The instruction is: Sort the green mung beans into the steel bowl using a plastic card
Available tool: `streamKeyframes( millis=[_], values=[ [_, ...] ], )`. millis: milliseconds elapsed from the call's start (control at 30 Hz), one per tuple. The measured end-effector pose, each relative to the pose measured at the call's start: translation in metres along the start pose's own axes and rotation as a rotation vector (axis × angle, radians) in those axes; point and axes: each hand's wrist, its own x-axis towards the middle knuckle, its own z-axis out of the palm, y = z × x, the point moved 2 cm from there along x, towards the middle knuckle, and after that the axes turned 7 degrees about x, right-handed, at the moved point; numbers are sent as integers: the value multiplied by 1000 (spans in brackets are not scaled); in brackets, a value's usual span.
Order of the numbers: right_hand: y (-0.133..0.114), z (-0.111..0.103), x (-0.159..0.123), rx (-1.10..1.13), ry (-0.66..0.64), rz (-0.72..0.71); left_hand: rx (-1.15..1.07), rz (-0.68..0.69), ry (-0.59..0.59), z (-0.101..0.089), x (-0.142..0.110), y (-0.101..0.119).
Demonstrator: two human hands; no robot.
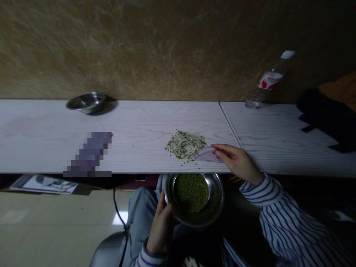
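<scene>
My left hand [164,220] grips the left rim of a metal bowl [217,205], holding it just below the table's front edge. Many small green beans [192,191], which look like mung beans, lie in the bowl. Between the thumb and fingers of my right hand [236,160] is a clear protractor [209,154], flat on or close to the tabletop. Its left end meets the right side of a pile of white grains mixed with green beans [185,144]. A few loose beans lie between the pile and the edge.
A second metal bowl [87,104] stands at the back left by the wall. A clear bottle [265,83] with a white cap is at the back right, near a dark and orange cloth item [328,107]. A pixelated purplish object [91,152] lies at the left. A seam crosses the table.
</scene>
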Motion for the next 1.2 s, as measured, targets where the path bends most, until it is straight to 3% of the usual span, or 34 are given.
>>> streamKeyframes(
  millis=[233,467,733,1033,1200],
  values=[
    [-5,1,-3,25,-56,8,-11,-5,0,-1,2,-1],
    [-1,3,5,12,-15,0,-10,-12,9,0,0,1],
    [-13,7,2,29,-98,-4,8,-23,24,-3,2,-2],
    [-3,0,-2,23,-36,14,19,-5,16,1,-3,3],
    [-5,3,-7,42,-68,14,32,-8,19,-1,-1,2]
  ],
)
